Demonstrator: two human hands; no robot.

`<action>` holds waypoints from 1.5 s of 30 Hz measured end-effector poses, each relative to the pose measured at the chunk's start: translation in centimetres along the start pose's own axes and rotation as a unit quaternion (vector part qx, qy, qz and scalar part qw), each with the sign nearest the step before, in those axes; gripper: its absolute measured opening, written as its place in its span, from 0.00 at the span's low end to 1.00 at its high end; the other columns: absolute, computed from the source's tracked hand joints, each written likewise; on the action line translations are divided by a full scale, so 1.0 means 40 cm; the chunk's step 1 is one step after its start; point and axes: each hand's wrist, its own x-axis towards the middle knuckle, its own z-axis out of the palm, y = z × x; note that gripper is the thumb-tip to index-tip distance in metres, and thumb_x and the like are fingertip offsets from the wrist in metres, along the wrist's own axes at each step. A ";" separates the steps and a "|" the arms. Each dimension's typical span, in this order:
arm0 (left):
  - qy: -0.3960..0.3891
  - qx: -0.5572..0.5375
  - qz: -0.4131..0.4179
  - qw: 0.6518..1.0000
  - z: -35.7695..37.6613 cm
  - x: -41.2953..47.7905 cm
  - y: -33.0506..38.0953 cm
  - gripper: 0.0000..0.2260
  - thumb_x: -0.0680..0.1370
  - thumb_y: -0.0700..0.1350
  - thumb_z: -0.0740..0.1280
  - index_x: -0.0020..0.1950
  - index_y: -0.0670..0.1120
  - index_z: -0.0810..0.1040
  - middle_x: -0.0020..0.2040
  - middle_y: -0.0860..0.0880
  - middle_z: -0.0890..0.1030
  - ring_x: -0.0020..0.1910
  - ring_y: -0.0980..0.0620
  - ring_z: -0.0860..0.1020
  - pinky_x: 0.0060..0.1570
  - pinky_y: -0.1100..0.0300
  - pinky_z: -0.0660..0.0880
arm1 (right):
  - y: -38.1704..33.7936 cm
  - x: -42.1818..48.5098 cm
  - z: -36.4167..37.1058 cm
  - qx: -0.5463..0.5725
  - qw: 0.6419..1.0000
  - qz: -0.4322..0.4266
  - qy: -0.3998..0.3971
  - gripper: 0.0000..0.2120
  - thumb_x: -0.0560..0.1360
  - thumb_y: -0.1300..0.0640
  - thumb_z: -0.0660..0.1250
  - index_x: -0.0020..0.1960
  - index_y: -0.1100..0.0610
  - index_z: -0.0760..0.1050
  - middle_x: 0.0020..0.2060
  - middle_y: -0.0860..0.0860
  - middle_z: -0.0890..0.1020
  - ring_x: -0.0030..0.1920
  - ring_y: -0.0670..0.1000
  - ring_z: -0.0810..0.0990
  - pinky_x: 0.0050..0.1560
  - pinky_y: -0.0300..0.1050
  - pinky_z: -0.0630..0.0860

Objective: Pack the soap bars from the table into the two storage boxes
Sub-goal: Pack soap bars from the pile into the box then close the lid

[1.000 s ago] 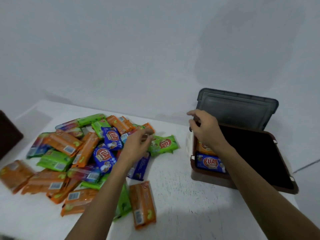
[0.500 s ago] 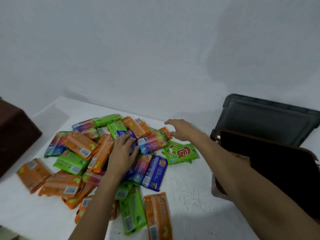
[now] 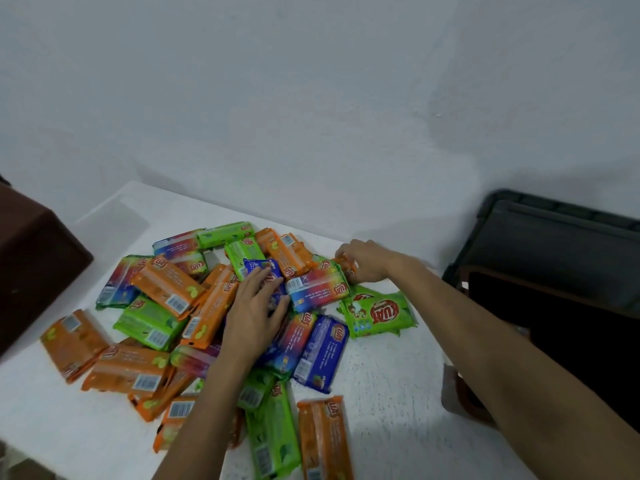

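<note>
Soap bars (image 3: 194, 317) in orange, green, blue and rainbow wrappers are heaped on the white table (image 3: 388, 386) across the lower left and centre of the frame. The left hand (image 3: 254, 315) is laid flat on a blue bar (image 3: 268, 271) in the middle of the heap, its grip wide with fingers spread. The right hand (image 3: 369, 259) is curled around an orange bar (image 3: 346, 263) at the heap's upper right edge. An open storage box (image 3: 561, 320) with a raised dark lid (image 3: 561, 244) is seen at the right edge; a second brown box (image 3: 34, 258) is cut off at the left edge.
</note>
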 end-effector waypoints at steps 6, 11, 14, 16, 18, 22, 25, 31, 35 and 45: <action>-0.003 0.002 0.004 1.000 -0.002 0.000 -0.001 0.19 0.79 0.50 0.66 0.68 0.44 0.75 0.72 0.46 0.71 0.74 0.47 0.63 0.69 0.53 0.62 | 0.009 -0.002 0.003 0.073 0.997 0.033 -0.024 0.29 0.68 0.54 0.75 0.63 0.51 0.64 0.55 0.54 0.69 0.55 0.56 0.72 0.53 0.52 0.72; -0.001 0.003 0.002 1.000 0.002 0.000 -0.002 0.19 0.79 0.51 0.66 0.68 0.45 0.75 0.72 0.46 0.70 0.74 0.48 0.62 0.69 0.52 0.63 | 0.014 -0.016 0.034 0.185 0.982 0.036 -0.018 0.27 0.70 0.60 0.72 0.63 0.54 0.62 0.53 0.53 0.73 0.54 0.57 0.75 0.51 0.53 0.75; 0.000 0.004 0.004 1.000 0.004 0.000 -0.001 0.19 0.79 0.50 0.66 0.67 0.45 0.75 0.72 0.46 0.70 0.74 0.48 0.62 0.69 0.53 0.61 | 0.015 -0.024 0.037 0.264 0.963 0.042 -0.031 0.31 0.71 0.64 0.71 0.69 0.54 0.61 0.56 0.56 0.75 0.55 0.57 0.77 0.51 0.52 0.78; 0.003 0.000 0.005 1.000 0.004 0.000 -0.001 0.18 0.79 0.50 0.66 0.67 0.44 0.76 0.72 0.46 0.70 0.74 0.48 0.62 0.68 0.53 0.62 | 0.016 -0.024 0.035 0.297 0.953 0.044 -0.036 0.27 0.70 0.68 0.71 0.66 0.58 0.66 0.56 0.58 0.75 0.51 0.55 0.78 0.48 0.50 0.80; 0.003 -0.002 0.005 1.000 0.003 -0.001 -0.001 0.18 0.79 0.50 0.66 0.67 0.44 0.76 0.72 0.46 0.70 0.74 0.48 0.62 0.68 0.52 0.63 | 0.020 -0.025 0.032 0.332 0.941 0.042 -0.039 0.21 0.71 0.69 0.70 0.60 0.58 0.68 0.52 0.59 0.77 0.46 0.55 0.79 0.44 0.50 0.81; 0.007 -0.004 0.010 1.000 0.002 0.000 -0.001 0.18 0.79 0.49 0.66 0.67 0.44 0.76 0.72 0.46 0.71 0.74 0.48 0.62 0.68 0.52 0.63 | 0.030 -0.037 0.017 0.356 0.934 0.021 -0.027 0.15 0.75 0.62 0.70 0.53 0.56 0.65 0.46 0.58 0.79 0.42 0.55 0.80 0.38 0.48 0.78; 0.008 -0.002 0.011 1.000 0.003 -0.001 -0.001 0.18 0.79 0.50 0.66 0.66 0.44 0.76 0.71 0.46 0.71 0.74 0.48 0.62 0.68 0.52 0.63 | 0.041 -0.055 0.006 0.378 0.925 0.023 -0.013 0.14 0.74 0.63 0.71 0.53 0.57 0.67 0.45 0.57 0.79 0.41 0.54 0.79 0.39 0.48 0.78; 0.013 0.011 0.009 1.000 0.005 -0.002 0.003 0.18 0.79 0.50 0.67 0.66 0.45 0.77 0.71 0.46 0.72 0.73 0.47 0.64 0.66 0.48 0.68 | 0.063 -0.100 -0.006 0.452 0.891 0.036 0.033 0.11 0.77 0.61 0.68 0.58 0.56 0.71 0.52 0.58 0.77 0.50 0.56 0.81 0.42 0.49 0.82; 0.013 0.014 0.007 1.000 0.002 -0.003 0.013 0.17 0.78 0.49 0.67 0.65 0.44 0.77 0.72 0.45 0.70 0.73 0.46 0.64 0.64 0.45 0.72 | 0.070 -0.123 -0.006 0.463 0.882 0.034 0.080 0.09 0.79 0.63 0.64 0.58 0.56 0.71 0.55 0.59 0.78 0.54 0.56 0.81 0.43 0.48 0.83; 0.022 0.081 -0.093 0.992 -0.012 0.008 0.051 0.23 0.76 0.56 0.68 0.64 0.43 0.73 0.70 0.36 0.67 0.68 0.37 0.66 0.64 0.46 0.68 | 0.083 -0.217 -0.053 0.437 0.874 0.067 0.202 0.10 0.79 0.64 0.60 0.55 0.51 0.71 0.52 0.52 0.79 0.53 0.53 0.80 0.43 0.46 0.81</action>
